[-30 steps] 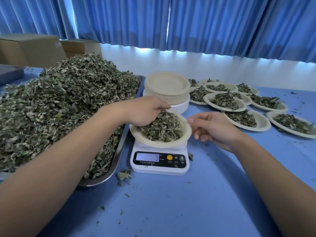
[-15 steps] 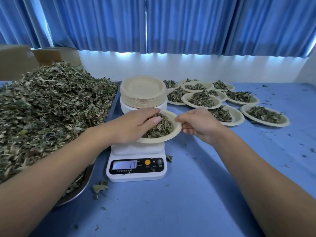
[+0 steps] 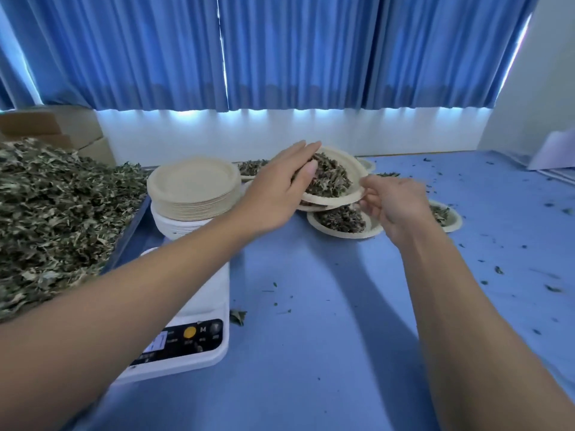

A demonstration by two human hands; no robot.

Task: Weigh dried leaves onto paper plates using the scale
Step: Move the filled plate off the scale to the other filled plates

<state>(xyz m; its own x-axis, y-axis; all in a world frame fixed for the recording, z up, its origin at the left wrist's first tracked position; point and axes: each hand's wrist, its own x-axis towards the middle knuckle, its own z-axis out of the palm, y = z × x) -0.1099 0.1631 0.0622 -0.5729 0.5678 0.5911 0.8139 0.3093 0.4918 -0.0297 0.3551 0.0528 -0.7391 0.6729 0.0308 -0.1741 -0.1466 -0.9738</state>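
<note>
A paper plate (image 3: 351,163) heaped with dried leaves hangs tilted in the air above the filled plates (image 3: 342,227) at the back of the blue table. My right hand (image 3: 392,203) pinches its near right rim. My left hand (image 3: 280,191) lies on the leaves with straight fingers and steadies the plate's left side. The white scale (image 3: 199,309) stands bare at the lower left, partly hidden by my left forearm. A big heap of dried leaves (image 3: 46,213) fills a metal tray (image 3: 130,231) on the left.
A stack of empty paper plates (image 3: 193,188) stands between the tray and the filled plates. Cardboard boxes (image 3: 46,129) sit at the back left. Leaf crumbs dot the blue table (image 3: 342,337). A white wall and blue curtains close the far side.
Both hands lifted the filled plate off the scale and carried it back and to the right, above the other filled plates. The view turned right.
</note>
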